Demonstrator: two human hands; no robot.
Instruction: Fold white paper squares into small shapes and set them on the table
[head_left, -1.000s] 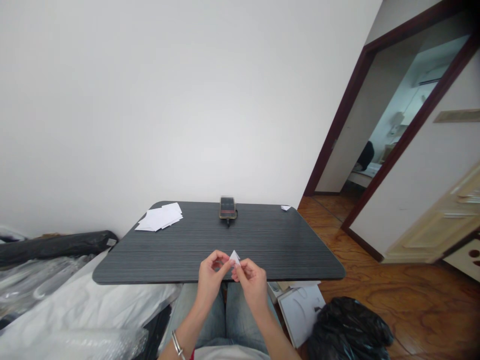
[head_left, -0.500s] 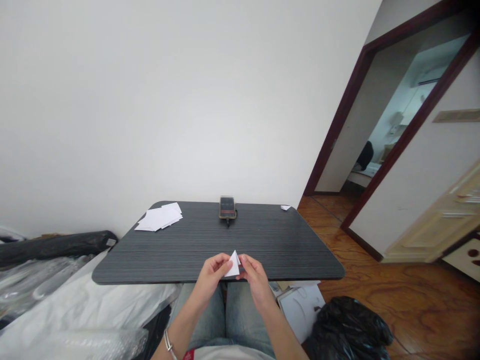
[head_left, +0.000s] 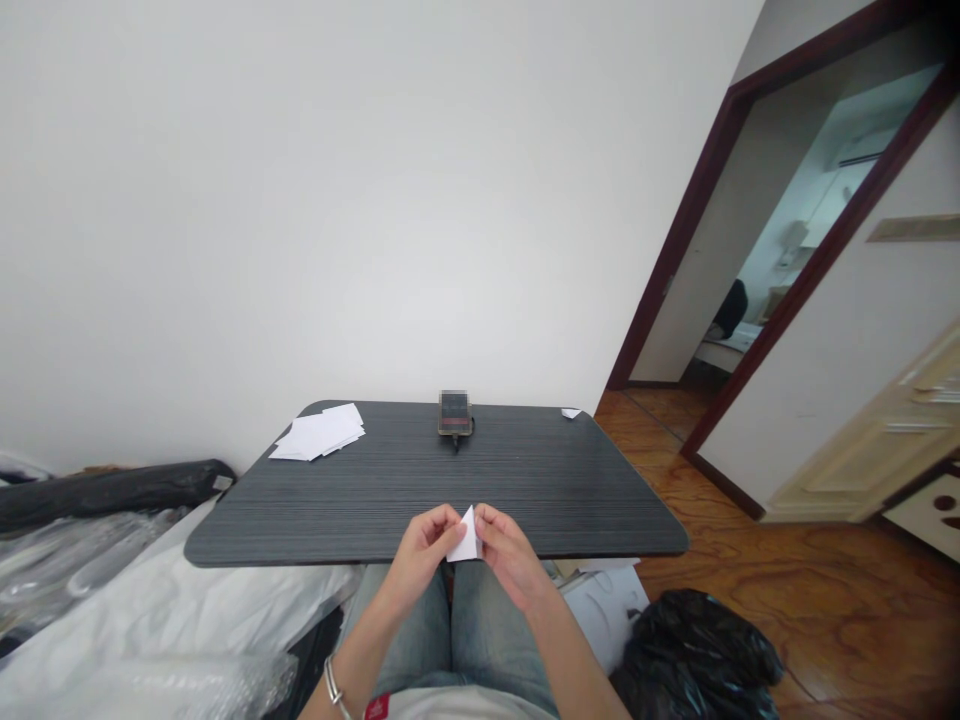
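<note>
A small folded white paper triangle (head_left: pixel 466 540) is pinched between both hands at the near edge of the dark table (head_left: pixel 360 500). My left hand (head_left: pixel 422 550) grips its left side with thumb and fingers closed. My right hand (head_left: pixel 508 552) pinches its right side. Both hands hover over my lap in jeans, just at the table's front edge.
A loose pile of white paper squares (head_left: pixel 319 434) lies at the table's far left. A phone (head_left: pixel 454 413) stands at the far middle, a paper scrap (head_left: pixel 571 413) at the far right. Plastic wrap (head_left: pixel 150 620) lies left, a black bag (head_left: pixel 701 655) right, an open doorway (head_left: pixel 780 270) beyond.
The hands drew slightly closer to me and lower. The paper, a small tip a second ago, now shows as a larger flat triangle between the fingers.
</note>
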